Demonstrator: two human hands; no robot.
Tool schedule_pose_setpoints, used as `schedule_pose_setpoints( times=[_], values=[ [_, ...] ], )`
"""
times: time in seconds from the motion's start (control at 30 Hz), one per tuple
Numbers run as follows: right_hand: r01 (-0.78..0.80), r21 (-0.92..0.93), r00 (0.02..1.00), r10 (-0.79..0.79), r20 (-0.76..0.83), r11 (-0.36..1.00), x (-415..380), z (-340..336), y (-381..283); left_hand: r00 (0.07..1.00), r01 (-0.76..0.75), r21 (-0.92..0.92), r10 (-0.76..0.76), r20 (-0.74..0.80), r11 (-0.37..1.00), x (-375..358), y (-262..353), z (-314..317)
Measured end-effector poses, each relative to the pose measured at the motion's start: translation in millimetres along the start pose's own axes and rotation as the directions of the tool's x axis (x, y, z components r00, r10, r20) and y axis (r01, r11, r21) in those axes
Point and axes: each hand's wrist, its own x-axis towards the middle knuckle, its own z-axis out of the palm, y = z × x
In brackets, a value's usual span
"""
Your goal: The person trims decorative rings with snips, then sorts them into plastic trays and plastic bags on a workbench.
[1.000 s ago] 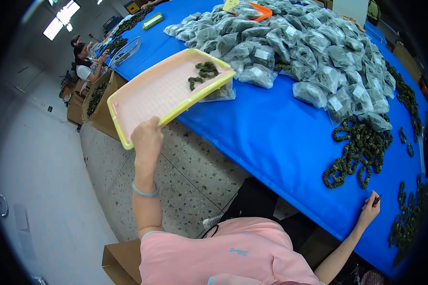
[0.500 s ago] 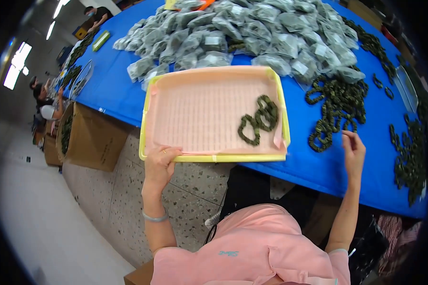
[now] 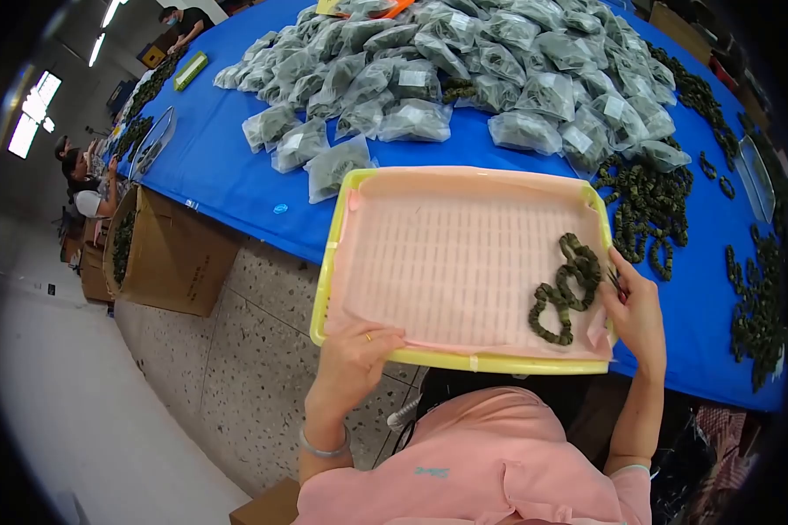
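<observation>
The yellow tray point(image 3: 328, 262), lined in pink, is lying flat with its long axis running from 9 to 3 o'clock, its far half over the blue surface point(image 3: 236, 188) and its near edge hanging past the surface edge toward the person. A small cluster of dark green bead loops point(image 3: 567, 287) is sitting at the tray's 3 o'clock end, strung roughly from 1 to 7 o'clock. The left hand point(image 3: 352, 359) is gripping the near rim at about 7 o'clock, thumb pressing on the pink liner, fingers curling under. The right hand point(image 3: 637, 313) is resting at the tray's 4 o'clock corner, its grip narrow, fingertips touching the loops and pinching something thin and dark that is too small to tell. At 2 o'clock beyond the tray, a loose pile of green loops point(image 3: 648, 210) is lying on the surface, and at 12 o'clock a heap of clear filled bags point(image 3: 464, 61) is spreading across it. At 9 o'clock a cardboard box point(image 3: 171, 254) is standing on the floor.
</observation>
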Motion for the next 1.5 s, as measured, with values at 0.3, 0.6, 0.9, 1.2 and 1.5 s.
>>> schedule_pose_setpoints(
  times=[0.3, 0.6, 0.9, 1.2, 1.5],
  values=[
    [0.285, -0.165, 0.958, -0.275, 0.084, 0.944, 123, 136, -82, 0.967, 0.207, 0.077, -0.193, -0.167, 0.975, 54, -167, -62],
    [0.305, -0.085, 0.948, -0.311, -0.064, 0.948, 156, 190, -113, 0.963, 0.12, 0.274, -0.179, 0.201, 0.954, 128, -185, -67],
    [0.237, -0.192, 0.969, -0.247, -0.03, 0.952, 138, 190, -128, 0.991, 0.085, 0.031, -0.088, 0.105, 0.996, 170, -135, -19],
    [0.228, -0.217, 0.878, -0.297, -0.374, 0.949, 38, 70, 1, 0.949, 0.167, 0.651, 0.058, -0.31, 0.74, 180, -187, -44],
    [0.187, -0.083, 0.908, -0.204, -0.366, 0.979, -4, 11, 88, 0.962, -0.271, -0.46, 0.224, -0.154, 0.846, 154, 82, 126]
  ],
)
